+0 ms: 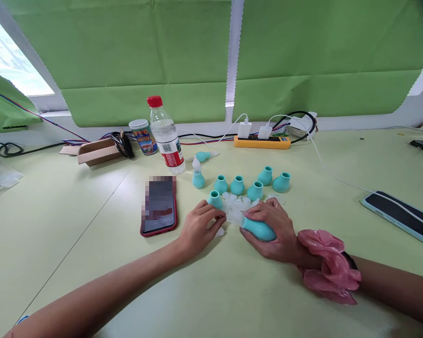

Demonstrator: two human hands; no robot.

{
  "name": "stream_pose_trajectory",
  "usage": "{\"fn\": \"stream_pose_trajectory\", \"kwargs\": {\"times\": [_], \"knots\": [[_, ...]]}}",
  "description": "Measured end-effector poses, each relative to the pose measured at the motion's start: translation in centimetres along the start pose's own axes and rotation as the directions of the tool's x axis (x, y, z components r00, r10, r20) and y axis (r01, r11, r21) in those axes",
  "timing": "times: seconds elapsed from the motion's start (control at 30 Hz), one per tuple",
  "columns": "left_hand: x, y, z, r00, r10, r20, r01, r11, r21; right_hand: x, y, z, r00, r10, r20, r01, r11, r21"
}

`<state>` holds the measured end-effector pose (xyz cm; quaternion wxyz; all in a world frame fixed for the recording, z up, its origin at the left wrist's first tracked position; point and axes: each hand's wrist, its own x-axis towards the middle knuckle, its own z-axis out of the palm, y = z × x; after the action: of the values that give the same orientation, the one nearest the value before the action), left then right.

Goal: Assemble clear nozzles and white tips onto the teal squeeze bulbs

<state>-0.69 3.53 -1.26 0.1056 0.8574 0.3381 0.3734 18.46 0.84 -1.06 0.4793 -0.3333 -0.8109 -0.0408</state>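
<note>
My right hand point(273, 230) is wrapped round a teal rubber bulb point(260, 229), which lies on its side with its mouth to the left. A translucent plastic nozzle point(234, 218) is at that mouth, and my left hand point(203, 225) pinches its other end. Just beyond lies a pile of small clear plastic parts point(237, 201). Several loose teal bulbs point(237, 185) stand around the pile with open mouths up. A bulb fitted with a clear tip point(198, 178) stands upright at the left, and another assembled one point(203, 156) lies behind it.
A phone in a red case point(159, 209) lies left of my hands. Behind stand a water bottle point(167, 141), a patterned can point(144, 138) and a cardboard box point(100, 151). A yellow power strip point(262, 142) sits at the back; a white cable crosses a dark flat device point(402, 216) at the right.
</note>
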Motion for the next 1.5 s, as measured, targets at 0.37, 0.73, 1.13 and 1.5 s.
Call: {"fn": "stream_pose_trajectory", "kwargs": {"times": [0.37,0.73,1.13,1.5], "knots": [[-0.5,2.9,-1.6,0.992,-0.085,0.091,0.095,0.99,-0.104,-0.4,-1.4,-0.3,0.978,-0.014,0.21,-0.004,0.996,0.089],[-1.6,5.6,-1.2,0.985,0.053,0.163,0.007,0.939,-0.344,0.6,-4.0,-2.6,0.93,-0.026,0.367,-0.172,0.851,0.496],[-0.7,2.8,-0.6,0.962,0.214,0.171,-0.262,0.901,0.347,2.6,-1.6,-3.4,0.806,0.41,0.426,-0.591,0.558,0.583],[-1.3,1.5,0.4,0.968,0.149,0.201,-0.205,0.934,0.293,6.2,1.4,-3.8,0.908,0.414,0.057,-0.407,0.844,0.349]]}}
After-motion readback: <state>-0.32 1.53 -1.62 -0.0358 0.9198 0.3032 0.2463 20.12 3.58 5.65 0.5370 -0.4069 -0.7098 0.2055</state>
